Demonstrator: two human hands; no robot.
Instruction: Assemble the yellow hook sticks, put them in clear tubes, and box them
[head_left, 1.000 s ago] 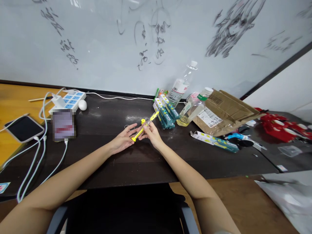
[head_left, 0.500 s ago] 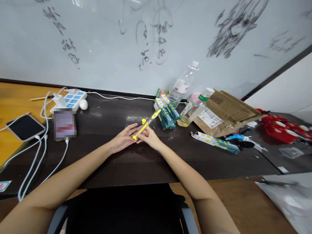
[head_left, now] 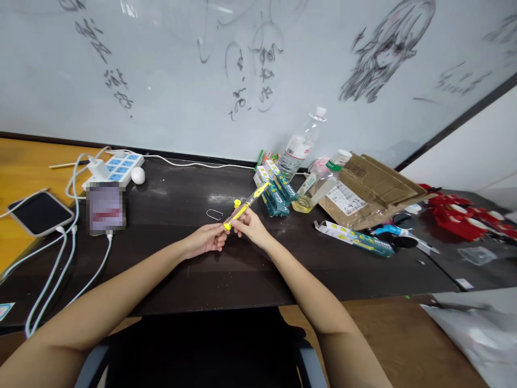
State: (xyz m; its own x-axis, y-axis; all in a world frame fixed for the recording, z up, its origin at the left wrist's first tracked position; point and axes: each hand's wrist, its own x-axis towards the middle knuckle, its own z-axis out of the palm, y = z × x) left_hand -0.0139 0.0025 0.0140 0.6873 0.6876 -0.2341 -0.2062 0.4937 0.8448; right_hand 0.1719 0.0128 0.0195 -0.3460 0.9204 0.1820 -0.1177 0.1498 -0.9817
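Note:
A slim yellow tool with a clear barrel (head_left: pixel 243 208) slants up to the right above the dark table (head_left: pixel 177 285). My right hand (head_left: pixel 251 225) is closed around the lower half of its barrel. With curled fingers, my left hand (head_left: pixel 208 237) grips the tool's lower yellow end. Its tip there is hidden by the fingers. Just beyond my left hand, a thin pale bent wire loop (head_left: pixel 214 214) lies on the table. Past the tool's upper end are teal-and-white boxes (head_left: pixel 275 188), stacked close together.
Two plastic bottles, one with a white label (head_left: pixel 297 148) and one with a green label (head_left: pixel 329 172), stand by a brown cardboard parcel (head_left: pixel 363 186). Another teal box (head_left: pixel 355 237) and blue-handled scissors (head_left: pixel 404 234) lie right. Cables, a power strip (head_left: pixel 121 164) and phones (head_left: pixel 40 211) occupy the left.
My left hand's spread fingers have curled in around the tool's lower end. The wire loop, earlier mostly behind those fingers, is now uncovered. The view has shifted slightly.

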